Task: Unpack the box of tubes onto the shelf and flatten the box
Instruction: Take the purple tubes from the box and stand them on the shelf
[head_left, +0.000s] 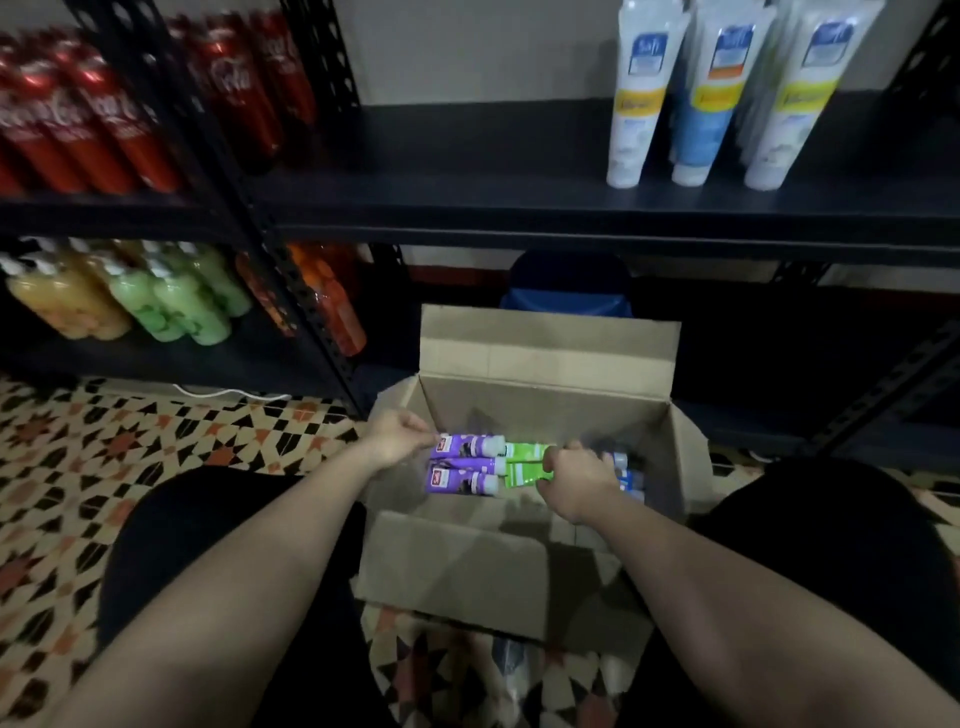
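An open cardboard box (545, 405) stands on the tiled floor between my knees, flaps spread. Inside lie purple tubes (467, 462), green tubes (522, 465) and blue-and-white tubes (626, 470). My left hand (400, 434) pinches the flat end of the top purple tube at the box's left wall. My right hand (574, 480) grips the green tubes near the middle of the box. The black shelf (467, 171) above the box has bare board on its left part.
Three white tubes (701, 98) stand on the shelf at the right. Red cans (104, 114) fill the neighbouring rack, with orange and green bottles (130, 296) below. A blue object (569, 291) sits behind the box. Black uprights (306, 312) frame the racks.
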